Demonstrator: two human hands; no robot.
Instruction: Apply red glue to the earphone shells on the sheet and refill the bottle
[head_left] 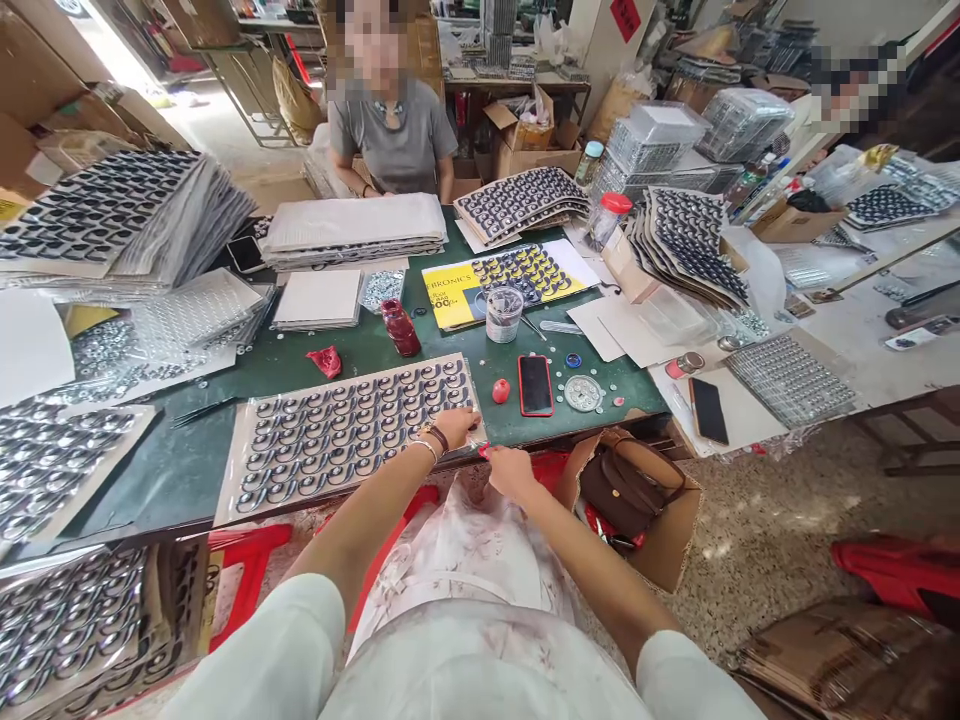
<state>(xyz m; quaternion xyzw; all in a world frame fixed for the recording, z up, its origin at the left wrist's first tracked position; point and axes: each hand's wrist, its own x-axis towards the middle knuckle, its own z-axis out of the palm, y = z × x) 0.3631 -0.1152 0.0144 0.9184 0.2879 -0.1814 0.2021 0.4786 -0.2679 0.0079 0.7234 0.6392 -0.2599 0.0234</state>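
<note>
A beige sheet [345,435] covered in rows of dark curved pieces lies on the green table [187,470] in front of me. My left hand [456,427] rests on the sheet's near right corner, fingers curled and pressed on its edge. My right hand [508,470] hovers just below the table edge, fingers closed in a pinch; what it holds, if anything, is too small to make out. A bracelet sits on my left wrist.
A phone in a red case [535,384], a small red ball [501,391], a round dish [583,393], a clear cup [503,314] and a dark red bottle [400,327] stand on the table. Stacks of similar sheets [105,215] surround it. A person in grey [391,125] sits opposite. A brown bag sits in a box [630,490].
</note>
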